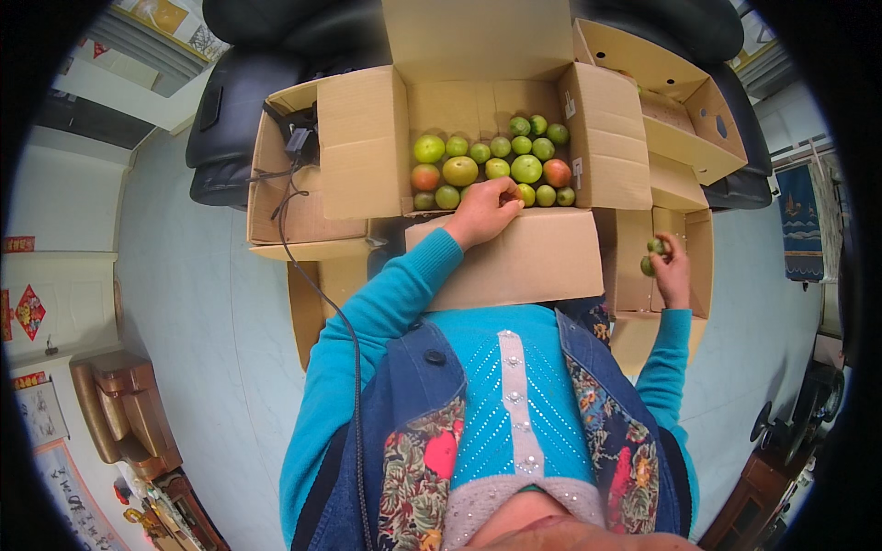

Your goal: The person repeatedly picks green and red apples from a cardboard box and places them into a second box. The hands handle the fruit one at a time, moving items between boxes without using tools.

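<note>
A cardboard box [475, 96] with its flaps folded out holds rows of round fruits, apparently tomatoes. Most are green, like the large green fruit [526, 168]; a few are reddish, like the fruit [557, 173] at the right. My left hand [486, 209] reaches over the front edge to the nearest row. Its fingers are curled beside a yellow-green fruit [526, 195], and whether they grip anything is hidden. Over a lower cardboard box [634, 289] at the right, my right hand [672, 268] holds two small green fruits [651, 256].
At the left, an open carton [303, 213] contains a black power adapter [298, 141]; its cable [331, 303] runs down across my left arm. Another carton [696, 151] lies at the back right. Behind the boxes stands a black leather sofa [241, 103].
</note>
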`<action>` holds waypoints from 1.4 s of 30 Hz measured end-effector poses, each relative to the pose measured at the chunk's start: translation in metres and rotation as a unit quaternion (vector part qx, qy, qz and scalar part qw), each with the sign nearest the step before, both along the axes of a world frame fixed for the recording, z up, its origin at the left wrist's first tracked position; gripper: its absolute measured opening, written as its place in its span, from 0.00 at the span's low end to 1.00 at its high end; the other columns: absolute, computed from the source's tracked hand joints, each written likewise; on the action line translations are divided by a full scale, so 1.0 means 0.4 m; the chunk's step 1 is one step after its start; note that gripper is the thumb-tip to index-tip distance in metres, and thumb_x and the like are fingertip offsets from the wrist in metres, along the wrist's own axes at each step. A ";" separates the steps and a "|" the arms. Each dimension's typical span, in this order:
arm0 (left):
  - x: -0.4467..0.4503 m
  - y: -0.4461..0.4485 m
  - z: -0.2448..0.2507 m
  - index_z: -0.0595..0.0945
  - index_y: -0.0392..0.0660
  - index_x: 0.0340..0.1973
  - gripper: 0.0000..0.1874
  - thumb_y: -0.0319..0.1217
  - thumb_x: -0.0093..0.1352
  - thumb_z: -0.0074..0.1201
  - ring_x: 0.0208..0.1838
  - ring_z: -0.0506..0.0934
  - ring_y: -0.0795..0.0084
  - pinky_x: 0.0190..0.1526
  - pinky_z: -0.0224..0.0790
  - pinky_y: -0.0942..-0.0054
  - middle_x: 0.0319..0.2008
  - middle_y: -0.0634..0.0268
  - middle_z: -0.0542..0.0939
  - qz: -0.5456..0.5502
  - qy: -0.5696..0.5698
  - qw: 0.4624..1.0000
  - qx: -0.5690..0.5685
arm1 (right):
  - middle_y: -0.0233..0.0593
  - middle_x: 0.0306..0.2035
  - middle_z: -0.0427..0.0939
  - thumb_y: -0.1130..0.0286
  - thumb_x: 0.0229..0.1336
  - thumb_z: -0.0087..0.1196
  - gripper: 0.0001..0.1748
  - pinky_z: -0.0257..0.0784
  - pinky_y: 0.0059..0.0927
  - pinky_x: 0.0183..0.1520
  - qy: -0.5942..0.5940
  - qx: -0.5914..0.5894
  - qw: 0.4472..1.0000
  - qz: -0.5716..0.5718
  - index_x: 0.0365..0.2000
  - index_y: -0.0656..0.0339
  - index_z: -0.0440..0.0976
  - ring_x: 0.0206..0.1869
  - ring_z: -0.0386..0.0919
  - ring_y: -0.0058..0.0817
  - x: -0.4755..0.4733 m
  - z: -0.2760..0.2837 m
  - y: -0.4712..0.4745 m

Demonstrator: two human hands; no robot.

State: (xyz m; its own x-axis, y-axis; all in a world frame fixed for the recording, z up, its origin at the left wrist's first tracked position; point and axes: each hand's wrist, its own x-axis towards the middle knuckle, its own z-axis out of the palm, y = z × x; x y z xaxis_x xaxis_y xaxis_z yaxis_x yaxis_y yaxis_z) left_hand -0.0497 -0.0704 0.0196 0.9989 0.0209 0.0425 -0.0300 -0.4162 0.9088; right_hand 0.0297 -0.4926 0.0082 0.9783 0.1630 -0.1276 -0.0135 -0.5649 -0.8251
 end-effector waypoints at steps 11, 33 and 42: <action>0.001 -0.003 -0.016 0.82 0.38 0.36 0.10 0.32 0.65 0.61 0.35 0.83 0.58 0.40 0.76 0.63 0.32 0.50 0.84 0.015 -0.025 0.999 -0.019 | 0.36 0.45 0.80 0.78 0.59 0.59 0.24 0.76 0.22 0.44 -0.047 0.146 0.962 0.224 0.56 0.60 0.74 0.43 0.78 0.18 0.049 0.250 0.510; 0.002 0.003 -0.015 0.81 0.35 0.41 0.12 0.30 0.67 0.60 0.37 0.82 0.65 0.43 0.76 0.66 0.35 0.52 0.84 -0.005 -0.022 1.000 -0.014 | 0.46 0.56 0.78 0.81 0.51 0.50 0.26 0.68 0.49 0.63 -0.271 -0.184 0.845 0.422 0.52 0.53 0.79 0.60 0.72 0.51 0.251 0.019 0.884; 0.003 0.004 -0.015 0.81 0.36 0.41 0.11 0.30 0.67 0.60 0.37 0.82 0.66 0.42 0.76 0.67 0.34 0.52 0.84 -0.011 -0.022 1.000 -0.018 | 0.52 0.52 0.80 0.86 0.55 0.47 0.23 0.72 0.44 0.62 -0.288 -0.041 0.881 0.374 0.51 0.61 0.77 0.58 0.76 0.52 0.236 0.047 0.836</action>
State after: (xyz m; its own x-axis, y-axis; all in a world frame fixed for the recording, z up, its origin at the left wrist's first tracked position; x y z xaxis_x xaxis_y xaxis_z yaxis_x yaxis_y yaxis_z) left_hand -0.0483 -0.0687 0.0135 0.9963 0.0022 0.0862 -0.0788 -0.3825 0.9206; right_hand 0.1240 -0.1581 0.0270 0.5075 0.8027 0.3134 0.7954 -0.2964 -0.5287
